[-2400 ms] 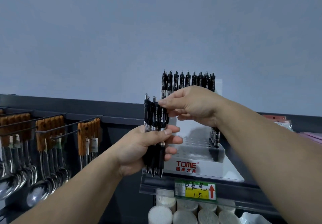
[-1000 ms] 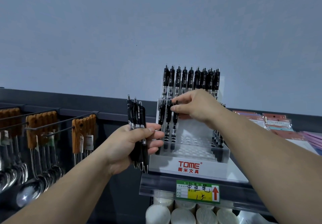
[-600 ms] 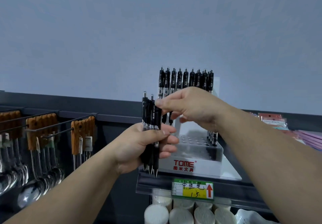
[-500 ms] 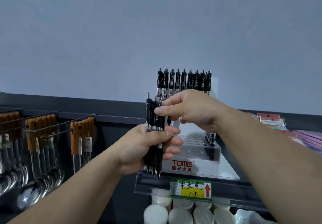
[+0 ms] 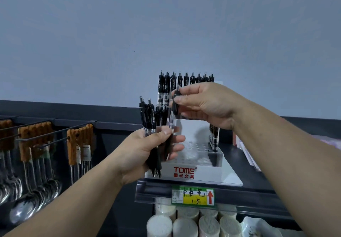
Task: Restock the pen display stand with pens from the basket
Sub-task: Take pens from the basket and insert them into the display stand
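A white and clear pen display stand (image 5: 195, 170) marked TOME sits on the shelf at centre. Several black pens (image 5: 186, 80) stand upright in its back row, and a few more stand at its right side (image 5: 214, 137). My left hand (image 5: 145, 152) grips a bundle of black pens (image 5: 149, 118), tips down, just left of the stand. My right hand (image 5: 206, 104) pinches the top of a single pen (image 5: 174, 107), which is lifted partly out of the bundle. The basket is out of view.
Rows of metal spoons with brown card tags (image 5: 79, 141) hang on hooks at the left. A green and yellow price label (image 5: 193, 194) sits on the shelf edge below the stand. White round containers (image 5: 184, 225) fill the shelf beneath. Packaged goods (image 5: 245, 150) lie at the right.
My right hand left a pen in the stand, came back to the bundle, pinched one pen and has now drawn it upward. My left hand stays holding the bundle.
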